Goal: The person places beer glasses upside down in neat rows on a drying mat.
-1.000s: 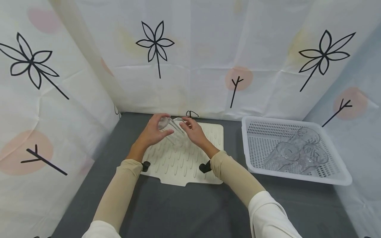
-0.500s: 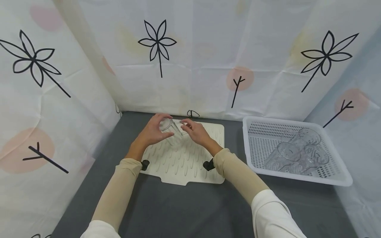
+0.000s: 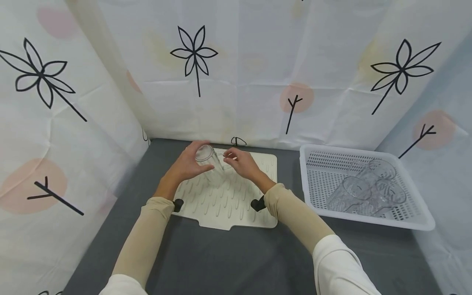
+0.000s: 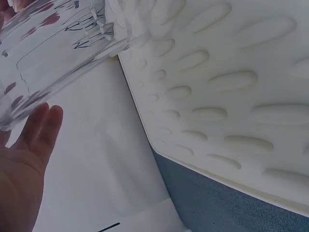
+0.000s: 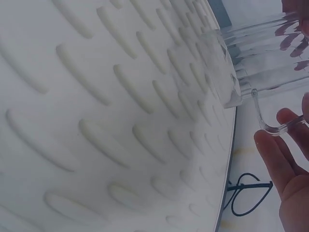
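Observation:
A clear glass mug point(image 3: 213, 166) is over the back left part of a cream ribbed drying mat point(image 3: 228, 205). My left hand point(image 3: 189, 162) grips the mug round its upper end, thumb toward me and fingers on the far side. On the right, my right hand point(image 3: 241, 164) pinches the mug's curved handle point(image 5: 275, 129) with its fingertips. In the right wrist view the mug's lower end is close to the ribs; I cannot tell whether it touches. Patterned cloth shows through the glass point(image 4: 53, 53) in the left wrist view.
To the right stands a white perforated plastic basket point(image 3: 307, 184) with several clear glass mugs point(image 3: 355, 190) in its right half. Hung cloth point(image 3: 254, 114) with flower drawings encloses the grey table point(image 3: 236, 262) at the back and sides.
The mug has turned between my hands and stands steeper, its handle now pointing right. My right hand has shifted slightly right along with the handle. My left hand has hardly moved.

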`<state>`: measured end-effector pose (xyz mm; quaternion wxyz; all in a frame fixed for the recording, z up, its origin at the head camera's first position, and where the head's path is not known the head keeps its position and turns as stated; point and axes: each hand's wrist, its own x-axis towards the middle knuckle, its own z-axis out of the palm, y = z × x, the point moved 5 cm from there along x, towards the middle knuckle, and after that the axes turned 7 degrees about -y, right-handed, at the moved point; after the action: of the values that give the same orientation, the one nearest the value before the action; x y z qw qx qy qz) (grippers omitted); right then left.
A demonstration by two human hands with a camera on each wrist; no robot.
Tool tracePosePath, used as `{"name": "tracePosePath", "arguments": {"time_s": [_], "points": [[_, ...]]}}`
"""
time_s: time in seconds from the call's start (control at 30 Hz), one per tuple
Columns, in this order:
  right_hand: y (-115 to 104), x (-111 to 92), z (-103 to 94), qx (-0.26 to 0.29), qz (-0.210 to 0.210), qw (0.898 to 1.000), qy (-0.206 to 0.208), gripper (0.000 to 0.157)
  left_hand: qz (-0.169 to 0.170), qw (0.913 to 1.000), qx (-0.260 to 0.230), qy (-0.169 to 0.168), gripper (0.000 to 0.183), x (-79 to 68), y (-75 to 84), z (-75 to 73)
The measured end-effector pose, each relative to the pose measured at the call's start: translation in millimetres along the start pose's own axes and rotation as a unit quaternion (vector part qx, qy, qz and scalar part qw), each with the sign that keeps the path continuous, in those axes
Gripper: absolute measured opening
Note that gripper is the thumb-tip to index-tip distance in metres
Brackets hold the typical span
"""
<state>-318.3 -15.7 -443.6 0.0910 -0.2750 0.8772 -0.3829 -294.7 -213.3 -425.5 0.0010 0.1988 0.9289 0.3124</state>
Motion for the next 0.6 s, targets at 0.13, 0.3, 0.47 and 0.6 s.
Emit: {"name": "tracePosePath", "arguments": {"time_s": [0.13,0.3,0.47,0.6], "points": [[1.7,-0.7,0.7,0.019,0.001,1.000,0.003,0.025,-0.043,0.9985,-0.026,-0.021,0.101,-1.7,-6.3,-0.2],[4.5,-0.8,1.5,0.044,0.013,0.999,0.012,0.025,-0.103,0.9932,-0.028,-0.046,0.117,-5.6,-23.2,0.2],[6.1,1.3,3.8,0.074,0.017,0.997,0.025,0.025,-0.164,0.9831,-0.004,-0.080,0.122,-11.9,-48.5,5.7],[7.8,5.5,9.2,0.109,0.018,0.993,0.032,0.028,-0.195,0.9744,0.036,-0.105,0.120,-17.9,-63.2,8.9]]}}
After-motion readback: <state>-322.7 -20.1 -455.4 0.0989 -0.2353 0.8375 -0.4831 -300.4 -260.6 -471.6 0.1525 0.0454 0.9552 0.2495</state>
